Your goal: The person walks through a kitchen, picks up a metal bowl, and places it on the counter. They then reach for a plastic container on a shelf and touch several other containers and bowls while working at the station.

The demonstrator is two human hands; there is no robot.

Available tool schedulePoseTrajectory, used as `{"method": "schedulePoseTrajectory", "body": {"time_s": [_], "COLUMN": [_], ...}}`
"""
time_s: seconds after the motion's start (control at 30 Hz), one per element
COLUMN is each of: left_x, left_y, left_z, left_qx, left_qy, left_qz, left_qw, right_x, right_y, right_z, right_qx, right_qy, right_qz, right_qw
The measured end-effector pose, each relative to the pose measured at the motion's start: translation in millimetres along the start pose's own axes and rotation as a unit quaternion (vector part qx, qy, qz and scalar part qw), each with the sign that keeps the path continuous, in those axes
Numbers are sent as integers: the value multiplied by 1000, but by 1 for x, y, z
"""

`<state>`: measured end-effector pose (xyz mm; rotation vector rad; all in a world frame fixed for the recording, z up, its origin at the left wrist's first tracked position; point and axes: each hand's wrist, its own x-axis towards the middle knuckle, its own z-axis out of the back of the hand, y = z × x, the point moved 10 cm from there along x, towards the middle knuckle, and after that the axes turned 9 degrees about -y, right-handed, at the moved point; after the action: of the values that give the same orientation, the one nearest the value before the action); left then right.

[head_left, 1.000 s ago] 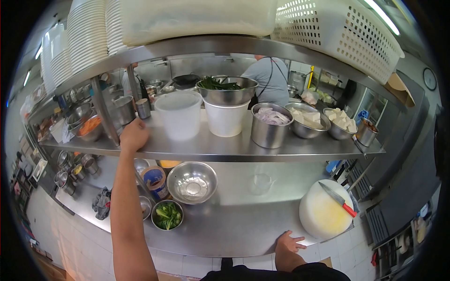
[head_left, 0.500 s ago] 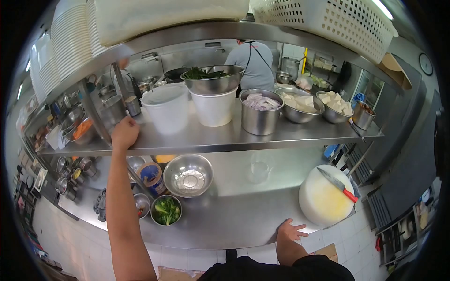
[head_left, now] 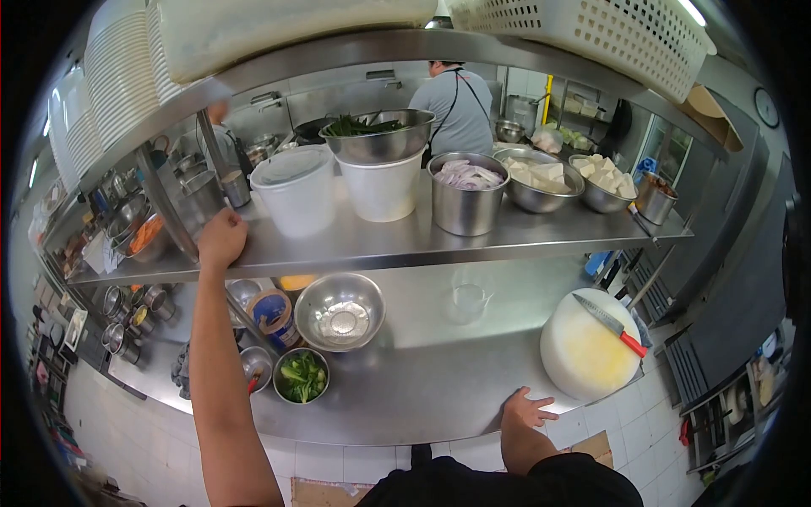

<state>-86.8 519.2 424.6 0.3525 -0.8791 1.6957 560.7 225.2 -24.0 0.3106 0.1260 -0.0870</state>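
Observation:
My left hand [head_left: 222,237] rests on the steel shelf [head_left: 355,256] in a loose fist, beside a shelf post, with nothing visible in it. Close to it stand a lidded white bucket [head_left: 296,198] and a steel container [head_left: 236,188]. My right hand [head_left: 525,410] lies at the front edge of the steel counter [head_left: 422,389], fingers spread and holding nothing. Near it is a thick round white chopping board [head_left: 583,359] with a red-handled knife [head_left: 604,314] on top. Left along the counter are a bowl of leafy greens [head_left: 302,377] and a perforated steel bowl [head_left: 340,313].
On the shelf stand a bowl of long greens [head_left: 378,139] on a white bucket, sliced onions [head_left: 467,175] in a steel pot, and bowls of white blocks [head_left: 538,176]. Overhead sit a white basket [head_left: 583,42] and stacked containers [head_left: 127,76]. Two people [head_left: 460,106] stand beyond.
The view has shifted slightly. My hands stay in nearly the same places, the left in a fist on the shelf, the right at the counter edge. The person beyond has turned their head.

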Motion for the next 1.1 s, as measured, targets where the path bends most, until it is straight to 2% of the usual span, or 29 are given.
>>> {"method": "schedulePoseTrajectory", "body": {"time_s": [1.1], "left_x": [-1], "left_y": [2], "left_z": [1], "left_qx": [-11], "left_qy": [1], "left_qz": [12], "left_qw": [1000], "right_x": [1], "right_y": [0], "right_z": [-2], "right_qx": [-17], "right_qy": [-32], "right_qz": [-9], "right_qw": [999]}}
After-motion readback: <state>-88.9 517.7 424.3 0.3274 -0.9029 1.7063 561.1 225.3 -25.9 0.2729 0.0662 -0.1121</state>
